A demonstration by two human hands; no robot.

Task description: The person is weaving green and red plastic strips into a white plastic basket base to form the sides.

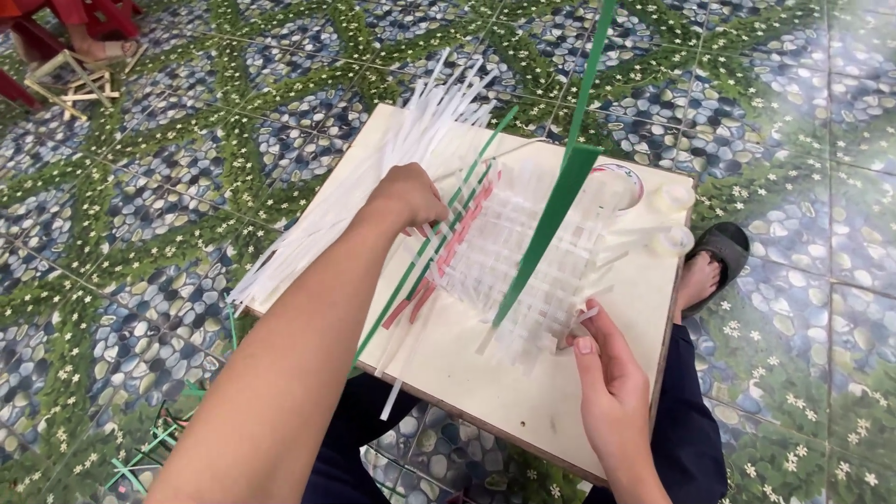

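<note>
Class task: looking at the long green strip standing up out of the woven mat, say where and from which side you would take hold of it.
Pinch the green strip by its flat faces just above the woven mat, probably coming from the right hand side. It is thin, wide and leaning, and that side is open.

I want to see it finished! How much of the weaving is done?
A small patch of the woven mat looks done, crossed white strips with a few red ones at its left edge. Now the left hand presses that edge, the right hand pinches a corner, and a green strip lies across. The loose white strips fanned out on the board remain unwoven.
</note>
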